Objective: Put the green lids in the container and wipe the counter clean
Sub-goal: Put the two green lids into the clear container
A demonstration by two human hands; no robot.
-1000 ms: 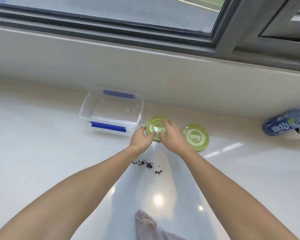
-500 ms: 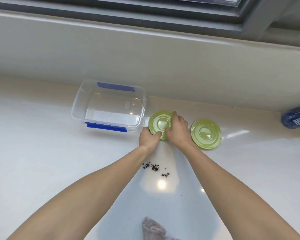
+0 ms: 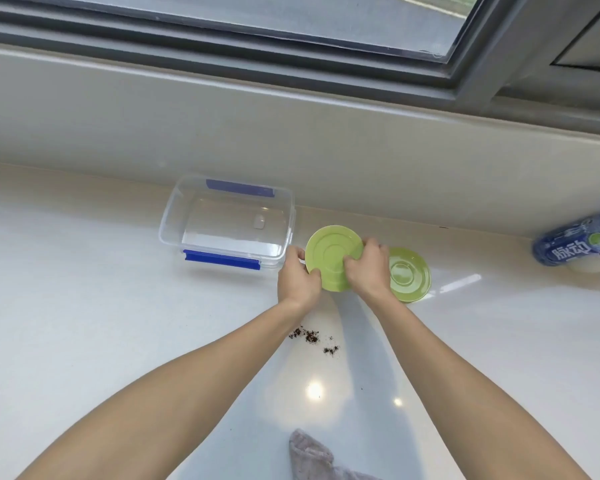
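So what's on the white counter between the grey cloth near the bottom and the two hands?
In the head view: dark crumbs scattered on the glossy white counter, nearer the hands; the stretch toward the grey cloth is bare.

One head-worn camera looks forward and steeply down at a white counter (image 3: 84, 323), close enough that both forearms fill the lower frame. The window (image 3: 291, 29) runs along 12 o'clock, a bottle (image 3: 575, 242) sits at 3 o'clock, a cloth (image 3: 312, 459) at 6 o'clock.
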